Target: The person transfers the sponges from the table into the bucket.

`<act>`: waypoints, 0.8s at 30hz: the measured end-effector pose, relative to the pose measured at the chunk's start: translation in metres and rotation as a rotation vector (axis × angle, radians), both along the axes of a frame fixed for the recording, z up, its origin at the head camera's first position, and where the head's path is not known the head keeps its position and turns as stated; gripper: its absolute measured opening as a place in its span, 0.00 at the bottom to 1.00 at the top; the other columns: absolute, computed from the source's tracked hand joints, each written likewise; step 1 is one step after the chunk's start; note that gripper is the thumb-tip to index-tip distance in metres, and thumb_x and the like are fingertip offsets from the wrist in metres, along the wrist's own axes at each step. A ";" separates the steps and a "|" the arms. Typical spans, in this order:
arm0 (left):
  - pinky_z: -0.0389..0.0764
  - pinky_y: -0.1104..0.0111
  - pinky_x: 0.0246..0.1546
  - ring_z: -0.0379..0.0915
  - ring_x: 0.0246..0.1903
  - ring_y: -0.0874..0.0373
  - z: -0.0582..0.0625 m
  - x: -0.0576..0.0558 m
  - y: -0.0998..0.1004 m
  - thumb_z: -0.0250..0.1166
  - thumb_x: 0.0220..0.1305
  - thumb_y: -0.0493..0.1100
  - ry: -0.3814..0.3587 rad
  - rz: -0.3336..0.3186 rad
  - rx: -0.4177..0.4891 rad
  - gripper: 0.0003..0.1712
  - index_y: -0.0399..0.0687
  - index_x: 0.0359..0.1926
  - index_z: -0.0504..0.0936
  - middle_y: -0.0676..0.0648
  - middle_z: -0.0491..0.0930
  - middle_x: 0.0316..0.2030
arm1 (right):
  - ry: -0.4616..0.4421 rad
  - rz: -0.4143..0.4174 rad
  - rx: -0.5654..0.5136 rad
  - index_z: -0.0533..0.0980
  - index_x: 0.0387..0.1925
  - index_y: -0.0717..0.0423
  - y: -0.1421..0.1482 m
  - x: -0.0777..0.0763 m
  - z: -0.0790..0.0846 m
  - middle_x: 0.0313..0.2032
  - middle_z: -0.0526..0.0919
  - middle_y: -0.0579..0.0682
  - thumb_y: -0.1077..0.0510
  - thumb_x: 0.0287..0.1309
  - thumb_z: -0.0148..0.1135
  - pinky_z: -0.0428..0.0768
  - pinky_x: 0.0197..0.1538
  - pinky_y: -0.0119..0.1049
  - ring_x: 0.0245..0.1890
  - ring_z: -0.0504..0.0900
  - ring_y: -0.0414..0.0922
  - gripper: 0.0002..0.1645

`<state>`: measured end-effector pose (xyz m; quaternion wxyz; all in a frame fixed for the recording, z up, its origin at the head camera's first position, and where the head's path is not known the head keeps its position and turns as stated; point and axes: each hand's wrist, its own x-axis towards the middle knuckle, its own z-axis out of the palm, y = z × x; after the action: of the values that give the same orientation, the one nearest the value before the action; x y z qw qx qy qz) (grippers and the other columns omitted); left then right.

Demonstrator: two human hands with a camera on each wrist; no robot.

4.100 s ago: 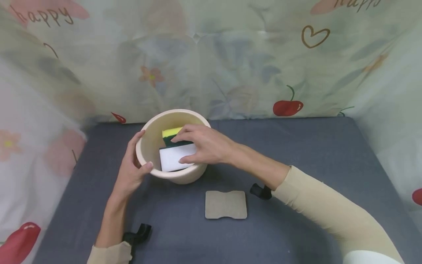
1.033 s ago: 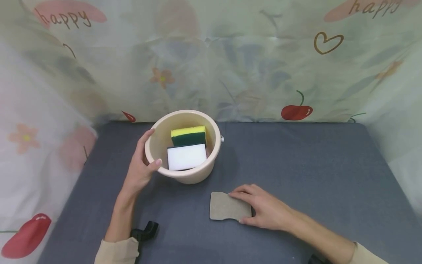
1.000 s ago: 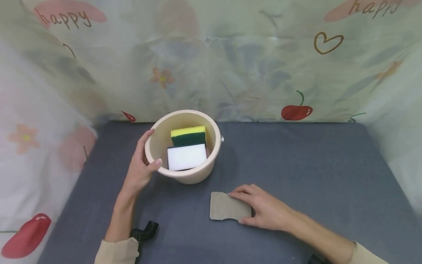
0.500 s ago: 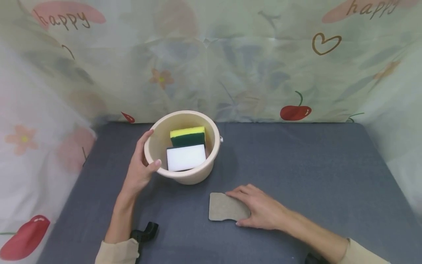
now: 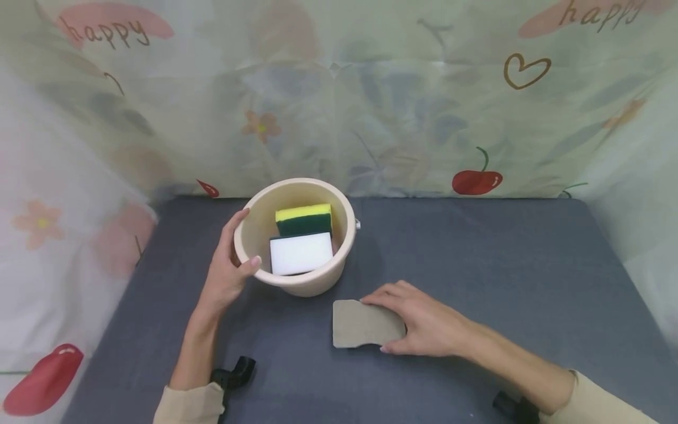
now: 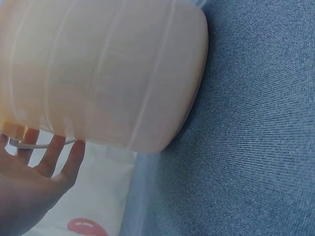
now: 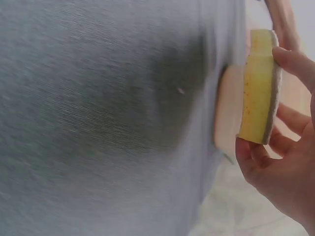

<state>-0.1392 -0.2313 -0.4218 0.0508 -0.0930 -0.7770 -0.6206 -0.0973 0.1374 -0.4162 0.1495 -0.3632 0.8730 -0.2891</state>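
Note:
My left hand (image 5: 225, 277) grips the left rim of a cream bucket (image 5: 312, 287), thumb over the near rim and fingers along the outer wall. The left wrist view shows the fingers against the bucket's ribbed side (image 6: 108, 73). Inside the bucket lie a yellow and dark green sponge (image 5: 303, 221) and, in front of it, a white block (image 5: 301, 253) with a dark edge. My right hand (image 5: 426, 324) pinches a grey-topped sponge (image 5: 362, 324) by its notched long sides. From the right wrist, its yellow foam underside (image 7: 258, 93) appears raised off the table.
A dark blue-grey cloth (image 5: 477, 253) covers the table. Printed curtains (image 5: 392, 118) hang right behind its far edge and along both sides. A black wrist strap mount (image 5: 235, 374) sits by each forearm. The bucket's wire handle (image 6: 29, 146) hangs at its far side.
Earlier my right hand was inside the bucket at the white block. It then took hold of the grey-topped sponge on the table and has now raised it slightly. My left hand stays on the rim.

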 end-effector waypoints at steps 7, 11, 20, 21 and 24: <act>0.78 0.75 0.47 0.61 0.62 0.43 -0.002 0.002 0.000 0.64 0.58 0.33 -0.002 0.019 0.004 0.49 0.60 0.77 0.54 0.48 0.54 0.72 | 0.032 0.076 -0.055 0.72 0.65 0.36 -0.008 -0.004 0.022 0.56 0.73 0.29 0.49 0.47 0.77 0.74 0.49 0.35 0.52 0.68 0.36 0.41; 0.78 0.75 0.47 0.61 0.62 0.43 -0.002 0.003 0.000 0.64 0.58 0.33 -0.004 0.023 -0.001 0.49 0.60 0.77 0.53 0.47 0.54 0.72 | 0.048 0.125 -0.070 0.71 0.65 0.35 -0.014 -0.006 0.036 0.56 0.72 0.29 0.48 0.48 0.76 0.74 0.51 0.34 0.53 0.67 0.36 0.41; 0.78 0.75 0.46 0.61 0.61 0.42 -0.001 0.002 0.001 0.64 0.58 0.32 0.013 0.005 0.017 0.49 0.58 0.77 0.53 0.46 0.54 0.72 | 0.052 0.208 -0.085 0.70 0.67 0.37 -0.022 -0.014 0.067 0.59 0.71 0.31 0.47 0.51 0.74 0.74 0.52 0.34 0.55 0.66 0.36 0.41; 0.78 0.75 0.46 0.61 0.61 0.42 -0.001 0.002 0.001 0.64 0.58 0.32 0.015 0.003 0.015 0.49 0.58 0.77 0.53 0.46 0.54 0.72 | 0.051 0.210 -0.086 0.69 0.67 0.38 -0.022 -0.014 0.070 0.60 0.71 0.32 0.47 0.52 0.73 0.74 0.52 0.34 0.55 0.66 0.37 0.41; 0.78 0.74 0.46 0.61 0.61 0.42 -0.001 0.001 0.001 0.63 0.57 0.31 0.015 -0.004 0.017 0.50 0.59 0.77 0.53 0.46 0.54 0.72 | 0.061 0.213 -0.085 0.69 0.68 0.39 -0.024 -0.017 0.077 0.61 0.71 0.32 0.47 0.52 0.73 0.73 0.52 0.35 0.56 0.66 0.37 0.41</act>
<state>-0.1386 -0.2298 -0.4230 0.0563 -0.0989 -0.7711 -0.6264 -0.1145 0.1137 -0.3388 0.1371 -0.4685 0.8207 -0.2970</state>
